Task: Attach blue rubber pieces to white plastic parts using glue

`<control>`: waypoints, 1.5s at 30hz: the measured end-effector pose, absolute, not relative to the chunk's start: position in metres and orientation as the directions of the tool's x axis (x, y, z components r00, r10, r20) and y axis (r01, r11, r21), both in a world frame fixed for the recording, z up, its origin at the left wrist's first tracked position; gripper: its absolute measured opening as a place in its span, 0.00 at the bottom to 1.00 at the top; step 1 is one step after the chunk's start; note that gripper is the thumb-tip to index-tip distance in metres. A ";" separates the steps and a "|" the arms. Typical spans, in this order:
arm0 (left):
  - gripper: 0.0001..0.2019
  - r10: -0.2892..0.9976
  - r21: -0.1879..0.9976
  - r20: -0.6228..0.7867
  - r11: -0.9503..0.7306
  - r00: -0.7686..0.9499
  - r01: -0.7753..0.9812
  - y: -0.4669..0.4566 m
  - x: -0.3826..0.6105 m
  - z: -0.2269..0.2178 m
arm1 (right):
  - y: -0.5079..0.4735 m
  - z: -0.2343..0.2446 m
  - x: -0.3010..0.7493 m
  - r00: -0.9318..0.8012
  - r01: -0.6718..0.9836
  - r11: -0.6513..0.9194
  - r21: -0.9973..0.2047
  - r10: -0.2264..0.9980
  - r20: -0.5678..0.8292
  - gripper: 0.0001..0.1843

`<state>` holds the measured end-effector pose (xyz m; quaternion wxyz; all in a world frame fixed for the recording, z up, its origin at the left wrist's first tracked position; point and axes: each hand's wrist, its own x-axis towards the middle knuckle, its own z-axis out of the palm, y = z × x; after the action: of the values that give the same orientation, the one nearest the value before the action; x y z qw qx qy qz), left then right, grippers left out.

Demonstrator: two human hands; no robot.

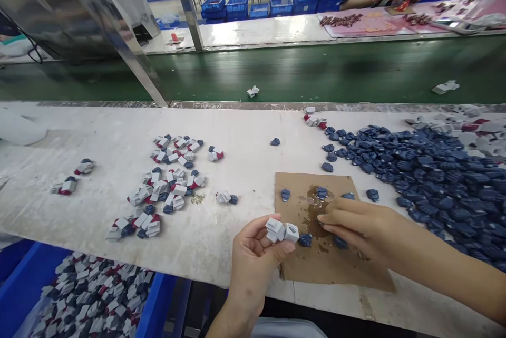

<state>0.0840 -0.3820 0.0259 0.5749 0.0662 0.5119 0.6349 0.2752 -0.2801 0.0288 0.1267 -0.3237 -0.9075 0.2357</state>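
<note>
At the lower left, a blue bin (158, 296), just below the near edge of the bench (245, 127), is heaped with grey, navy and dark-red pieces (97, 296). Above it, similar clusters (168, 185) sit well inside that edge. Rightward comes a stretch of open white surface with one navy piece (275, 142) towards its far side; beyond the green belt (316, 71), blue crates (237, 7) stand in rows, contents too small to tell. The left hand (253, 253) is at the near edge, its grip clamped on a pale grey piece (281, 230), held over the left edge of a cardboard sheet (336, 269). Navy pieces lie spaced on the sheet around a dark wet patch. The right hand (359, 222) reaches in there, fingertips together; whether its grip pinches anything, I cannot tell. At far right, a navy heap (430, 174) crowds the bench, leaving a narrow gap beside the cardboard.
</note>
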 end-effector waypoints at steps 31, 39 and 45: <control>0.09 0.996 0.997 0.077 -0.077 0.043 0.002 -0.385 0.049 0.033 | -0.297 0.086 0.243 -0.801 0.527 0.197 -0.827 0.441 -0.405 0.15; 0.11 1.000 0.976 0.014 -0.018 -0.019 -0.219 -0.390 0.058 0.013 | -0.301 0.067 0.238 -0.825 0.373 -0.151 -0.915 0.398 -0.402 0.15; 0.12 0.994 0.943 -0.099 0.082 -0.037 -0.323 -0.383 0.061 0.015 | -0.290 0.064 0.218 -0.644 0.258 -0.036 -0.965 0.739 -0.200 0.25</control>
<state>0.0614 -0.3830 0.0146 0.5838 0.3751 0.4476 0.5640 0.2182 -0.2898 0.0639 0.1954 -0.3741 -0.6663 0.6147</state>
